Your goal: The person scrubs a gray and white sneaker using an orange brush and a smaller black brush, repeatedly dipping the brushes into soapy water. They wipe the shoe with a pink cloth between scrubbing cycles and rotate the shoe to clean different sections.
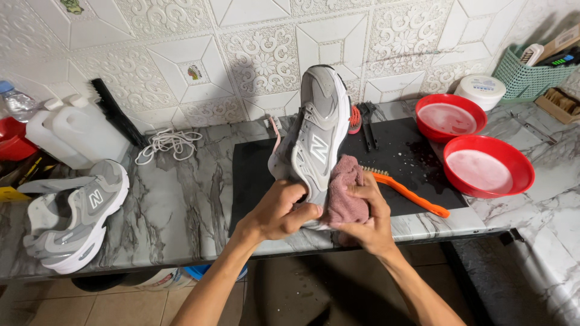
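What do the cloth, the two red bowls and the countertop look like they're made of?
The pink cloth in the right hand looks like soft terry or microfibre, from its fuzzy, matte nap. The red bowls look like glossy plastic with a smooth shine. The countertop looks like polished grey-veined marble, or an imitation.

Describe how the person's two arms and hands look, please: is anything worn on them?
Both forearms are bare as far as the picture shows; no sleeves reach into view. The left hand and the right hand wear no gloves. No watch, ring or bracelet shows. The arms are slim, and the nails are short.
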